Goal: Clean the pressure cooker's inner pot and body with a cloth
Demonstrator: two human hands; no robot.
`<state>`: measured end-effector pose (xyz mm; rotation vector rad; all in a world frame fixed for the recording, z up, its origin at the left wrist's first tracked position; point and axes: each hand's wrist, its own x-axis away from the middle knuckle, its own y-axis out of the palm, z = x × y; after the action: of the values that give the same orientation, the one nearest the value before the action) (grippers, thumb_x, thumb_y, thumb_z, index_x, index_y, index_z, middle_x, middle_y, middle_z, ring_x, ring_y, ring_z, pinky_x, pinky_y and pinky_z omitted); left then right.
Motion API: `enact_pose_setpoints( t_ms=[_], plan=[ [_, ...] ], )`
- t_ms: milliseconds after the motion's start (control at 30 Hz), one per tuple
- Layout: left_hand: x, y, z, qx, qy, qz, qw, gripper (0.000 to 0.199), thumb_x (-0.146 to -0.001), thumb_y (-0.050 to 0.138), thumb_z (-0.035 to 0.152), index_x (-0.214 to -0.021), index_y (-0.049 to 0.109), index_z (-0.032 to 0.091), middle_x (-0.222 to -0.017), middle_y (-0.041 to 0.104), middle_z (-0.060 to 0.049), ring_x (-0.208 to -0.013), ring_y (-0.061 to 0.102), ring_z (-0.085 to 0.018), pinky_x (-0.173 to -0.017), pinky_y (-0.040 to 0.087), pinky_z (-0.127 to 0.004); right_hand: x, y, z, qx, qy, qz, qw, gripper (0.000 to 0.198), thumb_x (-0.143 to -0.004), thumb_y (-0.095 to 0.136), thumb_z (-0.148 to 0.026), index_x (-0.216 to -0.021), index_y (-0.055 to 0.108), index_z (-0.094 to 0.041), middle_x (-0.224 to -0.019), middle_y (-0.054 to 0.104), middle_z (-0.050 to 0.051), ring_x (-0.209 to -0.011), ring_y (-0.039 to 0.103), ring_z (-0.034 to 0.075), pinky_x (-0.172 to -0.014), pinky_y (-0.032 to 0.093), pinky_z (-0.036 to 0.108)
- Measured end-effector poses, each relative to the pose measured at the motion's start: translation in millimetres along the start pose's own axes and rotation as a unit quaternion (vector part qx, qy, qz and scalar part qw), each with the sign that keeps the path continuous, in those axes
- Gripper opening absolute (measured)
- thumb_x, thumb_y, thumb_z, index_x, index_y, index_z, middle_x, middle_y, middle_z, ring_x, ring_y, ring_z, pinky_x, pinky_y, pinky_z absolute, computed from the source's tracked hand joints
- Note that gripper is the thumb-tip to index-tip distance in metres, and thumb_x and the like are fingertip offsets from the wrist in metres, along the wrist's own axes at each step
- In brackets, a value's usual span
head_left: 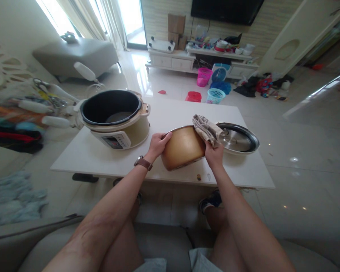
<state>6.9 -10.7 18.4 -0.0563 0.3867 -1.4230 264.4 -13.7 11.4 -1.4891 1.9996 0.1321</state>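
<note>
At centre, the left hand (pixel 158 144) clasps the pot (pixel 184 147); the right hand (pixel 214 153) grips cloth (pixel 208 130) against it (pot likely stiff, slick; hold both sides).

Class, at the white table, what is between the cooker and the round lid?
The head view shows a golden pot held by the left hand and right hand, with a crumpled cloth at the latter.

Home living room: sofa (pixel 166 238), 1 TV (pixel 226 10).
</note>
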Motion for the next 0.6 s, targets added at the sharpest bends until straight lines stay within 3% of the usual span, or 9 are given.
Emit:
enact_pose_setpoints(
  t_ms=[133,300,367,600],
  plan=[
    [-1,3,-1,-0.012,0.008,0.002,1.000,0.063,-0.089,0.058,0.063,-0.054,0.027,0.022,-0.056,0.022,0.004,-0.055,0.021,-0.009,-0.054,0.015,-0.030,6,-7,-22,0.085,-0.115,-0.051,0.988,0.038,-0.095,0.062,-0.042,-0.125,0.075,-0.023,-0.124,0.080,0.015,-0.124,0.073,0.034,-0.110,0.056,0.052],
    [-2,3,-6,-0.010,0.018,0.003,1.000,0.064,-0.088,0.057,0.066,-0.052,0.028,0.022,-0.055,0.022,0.003,-0.056,0.021,-0.009,-0.054,0.016,-0.029,12,-12,-50,0.160,-0.271,-0.188,0.931,0.044,-0.100,0.053,-0.047,-0.137,0.068,-0.029,-0.148,0.070,0.009,-0.147,0.058,0.035,-0.117,0.047,0.052],
    [-2,3,-7,-0.012,0.018,0.003,1.000,0.064,-0.088,0.056,0.066,-0.052,0.028,0.022,-0.055,0.021,0.004,-0.056,0.021,-0.009,-0.053,0.016,-0.029,12,-12,-52,0.167,-0.277,-0.186,0.928,0.046,-0.102,0.049,-0.047,-0.141,0.065,-0.028,-0.148,0.070,0.009,-0.147,0.058,0.034,-0.116,0.047,0.051],
    [1,7,-12,-0.001,0.005,0.020,1.000,0.066,-0.090,0.058,0.066,-0.053,0.026,0.022,-0.054,0.021,0.004,-0.054,0.020,-0.009,-0.053,0.013,-0.030,6,-9,-34,0.111,-0.181,-0.097,0.972,0.044,-0.099,0.057,-0.046,-0.134,0.070,-0.022,-0.132,0.076,0.016,-0.126,0.070,0.036,-0.105,0.057,0.051]
  ],
)
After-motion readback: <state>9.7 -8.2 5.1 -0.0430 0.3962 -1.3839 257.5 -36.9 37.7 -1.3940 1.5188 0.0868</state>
